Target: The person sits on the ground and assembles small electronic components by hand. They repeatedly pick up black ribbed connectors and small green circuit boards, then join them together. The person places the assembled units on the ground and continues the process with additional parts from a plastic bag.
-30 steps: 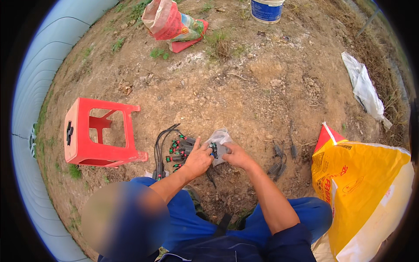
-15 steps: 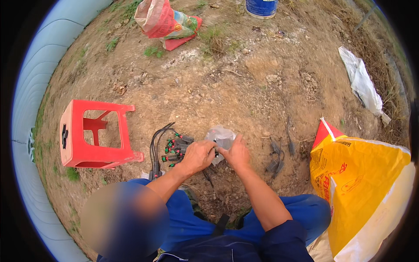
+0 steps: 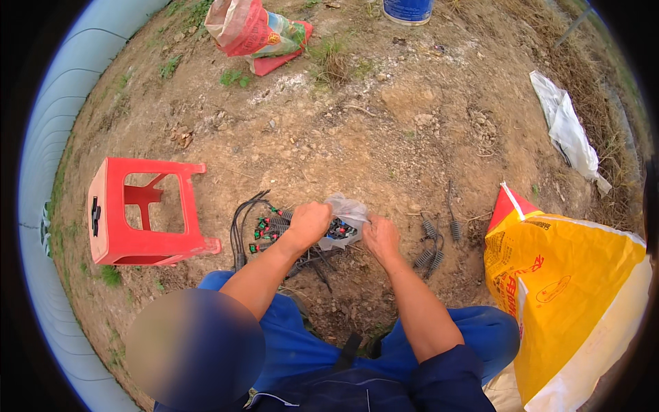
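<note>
A clear plastic bag (image 3: 348, 208) is spread between my hands, its mouth pulled wide. Inside lie small black, blue and red parts (image 3: 340, 229). My left hand (image 3: 310, 222) is closed at the bag's left edge, knuckles up, its fingertips hidden. The right edge of the bag is pinched by my right hand (image 3: 380, 237). Just left of my left hand lies a bunch of grey ribbed pieces (image 3: 269, 231) with green and red tips. Thin black tubes (image 3: 237, 223) curve beside that bunch, and more dark thin pieces (image 3: 317, 264) lie below the bag.
Dark ribbed pieces with thin leads (image 3: 431, 250) lie on the soil to the right. A red plastic stool (image 3: 154, 247) lies on its side at left. A yellow sack (image 3: 549, 281) stands at right. Farther off are a red-and-white sack (image 3: 240, 31), a blue bucket (image 3: 408, 9) and white sheeting (image 3: 566, 120).
My hands have moved apart, the left one up and leftward. The plastic bag is now pulled open between them, and the small parts inside show.
</note>
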A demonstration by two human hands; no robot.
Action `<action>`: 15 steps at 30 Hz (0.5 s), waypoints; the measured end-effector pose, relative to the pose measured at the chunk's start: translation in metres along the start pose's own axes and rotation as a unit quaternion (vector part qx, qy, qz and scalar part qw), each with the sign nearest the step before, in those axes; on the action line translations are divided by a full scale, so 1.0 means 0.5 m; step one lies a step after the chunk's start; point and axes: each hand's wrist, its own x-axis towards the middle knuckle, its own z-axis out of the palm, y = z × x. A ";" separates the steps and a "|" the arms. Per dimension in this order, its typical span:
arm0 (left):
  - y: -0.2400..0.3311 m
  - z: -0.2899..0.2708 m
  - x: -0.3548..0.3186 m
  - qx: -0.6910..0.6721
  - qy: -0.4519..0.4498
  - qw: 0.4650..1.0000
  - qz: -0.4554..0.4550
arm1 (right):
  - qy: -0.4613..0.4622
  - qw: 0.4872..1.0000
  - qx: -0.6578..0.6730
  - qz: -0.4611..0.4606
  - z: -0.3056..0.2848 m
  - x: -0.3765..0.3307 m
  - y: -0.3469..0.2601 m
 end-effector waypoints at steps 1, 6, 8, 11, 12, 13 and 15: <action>-0.001 -0.002 -0.002 0.002 0.000 1.000 0.003 | 0.007 1.000 0.002 0.019 -0.003 0.001 0.002; -0.036 -0.020 -0.012 -0.019 0.036 0.998 -0.042 | 0.129 0.984 0.042 0.113 -0.003 0.013 0.060; -0.023 -0.019 -0.020 -0.036 0.045 0.997 -0.046 | 0.113 0.977 0.045 0.178 -0.023 0.026 0.076; -0.006 -0.028 -0.019 -0.035 0.053 0.996 -0.056 | 0.104 0.985 -0.036 0.132 -0.034 0.020 0.066; -0.005 -0.031 -0.018 -0.029 0.055 0.996 -0.061 | 0.102 0.988 -0.076 0.092 -0.034 0.016 0.053; -0.004 -0.033 -0.019 -0.042 0.056 0.996 -0.059 | 0.177 0.980 -0.092 0.006 -0.034 0.010 0.041; -0.003 -0.031 -0.026 -0.071 0.060 0.994 -0.054 | 0.319 0.925 -0.123 -0.167 -0.044 -0.011 -0.007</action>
